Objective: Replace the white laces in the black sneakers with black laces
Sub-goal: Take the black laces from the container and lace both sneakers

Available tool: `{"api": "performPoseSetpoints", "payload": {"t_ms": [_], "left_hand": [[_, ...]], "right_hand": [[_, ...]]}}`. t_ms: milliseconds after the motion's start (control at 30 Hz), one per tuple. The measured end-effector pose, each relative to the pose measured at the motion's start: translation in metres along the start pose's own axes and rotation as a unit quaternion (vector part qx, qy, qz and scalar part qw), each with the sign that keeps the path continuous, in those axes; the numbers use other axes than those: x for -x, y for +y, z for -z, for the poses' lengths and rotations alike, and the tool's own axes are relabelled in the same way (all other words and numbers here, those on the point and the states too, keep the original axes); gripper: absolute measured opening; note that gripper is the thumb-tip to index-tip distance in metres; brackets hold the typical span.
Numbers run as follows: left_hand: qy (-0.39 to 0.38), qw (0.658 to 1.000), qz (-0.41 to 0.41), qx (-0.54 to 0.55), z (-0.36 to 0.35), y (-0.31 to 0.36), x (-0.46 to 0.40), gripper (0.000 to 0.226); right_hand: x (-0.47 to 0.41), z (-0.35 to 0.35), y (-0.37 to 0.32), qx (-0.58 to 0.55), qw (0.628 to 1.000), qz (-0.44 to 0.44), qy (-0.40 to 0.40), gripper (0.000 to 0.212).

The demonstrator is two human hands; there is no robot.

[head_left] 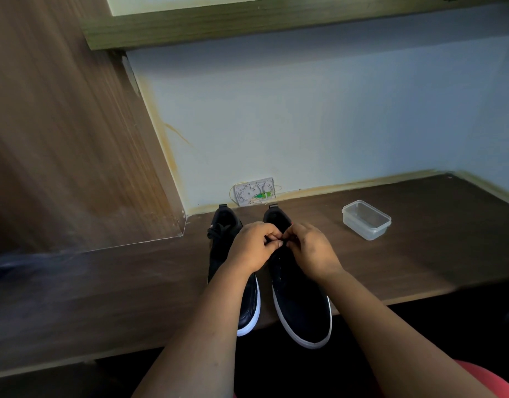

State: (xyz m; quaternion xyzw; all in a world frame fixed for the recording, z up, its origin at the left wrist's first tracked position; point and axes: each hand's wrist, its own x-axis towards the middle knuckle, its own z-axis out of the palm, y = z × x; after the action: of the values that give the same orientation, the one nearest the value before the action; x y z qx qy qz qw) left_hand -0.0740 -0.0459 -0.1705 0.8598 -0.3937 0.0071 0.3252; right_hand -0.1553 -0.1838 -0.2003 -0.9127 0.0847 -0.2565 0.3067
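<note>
Two black sneakers with white soles stand side by side on the dark wooden desk (132, 282), toes toward me and jutting over its front edge. The left sneaker (223, 242) shows a dark lace knot near its tongue. Over the throat of the right sneaker (300, 308) my left hand (252, 247) and my right hand (310, 251) meet with fingers curled, pinching a black lace between their fingertips. The lace itself is mostly hidden under my fingers. No white lace shows.
A clear plastic container (366, 219) with nothing visible in it sits on the desk to the right of the shoes. A white wall box (254, 192) with a small green part is fixed behind them. A wooden side panel (61, 139) rises at the left.
</note>
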Motion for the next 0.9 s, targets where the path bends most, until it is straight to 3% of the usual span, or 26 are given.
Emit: {"api": "performPoseSetpoints", "payload": {"t_ms": [267,600,900], "left_hand": [[0.025,0.999,-0.034,-0.018,0.0002,-0.0035,-0.0016,0.008],[-0.033,0.996,-0.047,-0.069,0.0026,-0.0010,-0.0024,0.010],[0.023,0.994,-0.080,-0.065,0.0023,-0.0014,-0.0030,0.007]], "right_hand": [[0.0014,-0.0022,0.0019,-0.027,0.999,0.009,0.024,0.010],[0.0001,-0.0052,0.0047,-0.032,0.999,0.023,0.033,0.007],[0.0001,-0.0063,0.0086,-0.031,0.999,0.022,0.031,0.008]]}}
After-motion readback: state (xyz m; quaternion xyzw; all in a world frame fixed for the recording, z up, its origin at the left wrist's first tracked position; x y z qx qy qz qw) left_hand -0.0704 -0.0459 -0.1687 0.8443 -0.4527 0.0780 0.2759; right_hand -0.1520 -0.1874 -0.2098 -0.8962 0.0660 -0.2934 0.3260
